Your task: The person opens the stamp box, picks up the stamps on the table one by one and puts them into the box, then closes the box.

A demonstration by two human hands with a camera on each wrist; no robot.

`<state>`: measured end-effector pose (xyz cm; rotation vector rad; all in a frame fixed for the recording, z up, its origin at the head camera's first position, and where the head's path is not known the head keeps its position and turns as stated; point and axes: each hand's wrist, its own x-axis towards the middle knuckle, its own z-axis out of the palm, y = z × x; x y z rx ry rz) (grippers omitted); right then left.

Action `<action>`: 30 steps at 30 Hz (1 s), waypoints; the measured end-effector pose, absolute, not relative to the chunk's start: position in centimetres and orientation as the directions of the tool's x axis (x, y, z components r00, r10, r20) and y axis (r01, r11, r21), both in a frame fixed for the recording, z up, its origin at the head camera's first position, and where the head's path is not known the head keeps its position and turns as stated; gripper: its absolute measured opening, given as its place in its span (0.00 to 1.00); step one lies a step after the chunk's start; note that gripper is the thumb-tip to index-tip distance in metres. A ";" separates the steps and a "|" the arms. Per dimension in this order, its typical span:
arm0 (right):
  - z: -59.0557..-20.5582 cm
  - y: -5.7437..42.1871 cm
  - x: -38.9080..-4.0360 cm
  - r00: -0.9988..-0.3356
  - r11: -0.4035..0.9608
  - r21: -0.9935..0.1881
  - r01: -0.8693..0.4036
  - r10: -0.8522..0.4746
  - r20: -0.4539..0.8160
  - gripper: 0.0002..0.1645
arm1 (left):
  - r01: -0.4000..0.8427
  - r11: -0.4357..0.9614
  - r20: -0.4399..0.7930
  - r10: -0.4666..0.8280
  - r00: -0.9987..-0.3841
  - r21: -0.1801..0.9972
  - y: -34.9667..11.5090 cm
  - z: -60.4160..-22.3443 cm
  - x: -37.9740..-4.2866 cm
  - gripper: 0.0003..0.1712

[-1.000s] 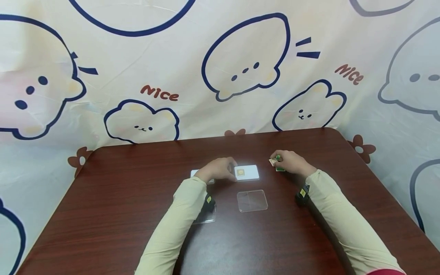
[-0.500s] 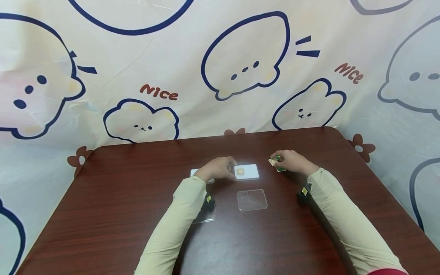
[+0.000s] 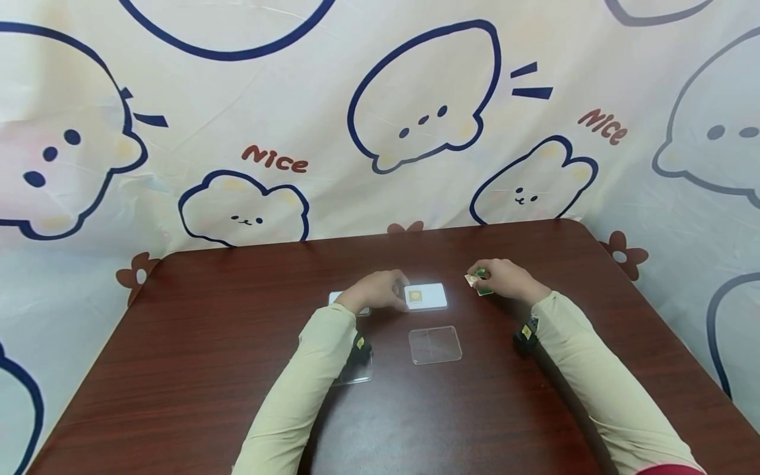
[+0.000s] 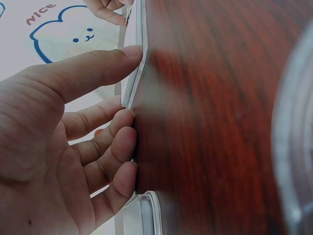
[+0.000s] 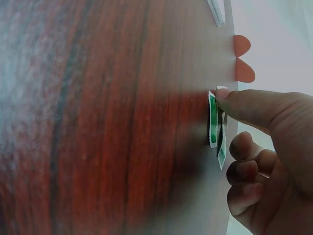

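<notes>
My left hand point(image 3: 377, 292) holds the left end of a flat white case point(image 3: 430, 297) with a clear rim, thumb at its near edge and index finger at the far side. On the case's white face lies a small yellowish square stamp point(image 3: 415, 297). Farther right, my right hand point(image 3: 505, 280) pinches small stamps with perforated white edges. One is cream point(image 3: 471, 280); green ones point(image 5: 213, 120) show in the right wrist view, close to the tabletop. The fingers partly cover them, so their number is unclear.
A clear plastic lid point(image 3: 435, 345) lies in front of the case. Another clear lid point(image 3: 356, 377) is partly hidden under my left wrist. A second white case point(image 3: 335, 298) sits behind my left hand. The brown table point(image 3: 196, 343) meets a patterned cloth point(image 3: 332, 198) at the back.
My right hand and the stamps in it have shifted very slightly. The left hand, the case and the lids stay where they were.
</notes>
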<state>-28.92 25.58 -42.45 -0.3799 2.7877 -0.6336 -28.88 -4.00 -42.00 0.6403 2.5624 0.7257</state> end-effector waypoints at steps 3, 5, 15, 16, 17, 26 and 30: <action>-42.4 25.4 -28.9 -0.937 0.871 -0.449 -0.201 -0.304 -0.171 0.17 | 0.314 0.762 -0.247 0.521 -0.817 0.566 -4.0 -41.9 -28.9 0.33; -42.3 25.2 -28.9 -0.941 0.872 -0.445 -0.203 -0.300 -0.158 0.17 | 0.313 0.764 -0.248 0.518 -0.819 0.564 -4.0 -41.8 -28.8 0.33; -41.8 22.8 -28.4 -0.935 0.865 -0.436 -0.248 -0.332 -0.128 0.18 | 0.319 0.762 -0.245 0.522 -0.817 0.563 -4.0 -42.0 -28.9 0.33; -41.7 22.5 -28.4 -0.932 0.864 -0.435 -0.254 -0.338 -0.128 0.18 | 0.318 0.761 -0.245 0.523 -0.817 0.565 -4.0 -42.0 -28.9 0.33; -41.7 22.3 -28.3 -0.929 0.862 -0.433 -0.265 -0.348 -0.125 0.18 | 0.318 0.761 -0.245 0.523 -0.816 0.565 -4.0 -42.1 -28.9 0.33; -41.6 20.6 -27.8 -0.914 0.848 -0.440 -0.295 -0.385 -0.129 0.17 | 0.327 0.760 -0.240 0.527 -0.815 0.561 -3.9 -42.1 -29.0 0.34; -41.7 19.9 -27.6 -0.902 0.839 -0.435 -0.326 -0.414 -0.124 0.17 | 0.321 0.764 -0.244 0.522 -0.817 0.559 -3.9 -42.1 -29.0 0.34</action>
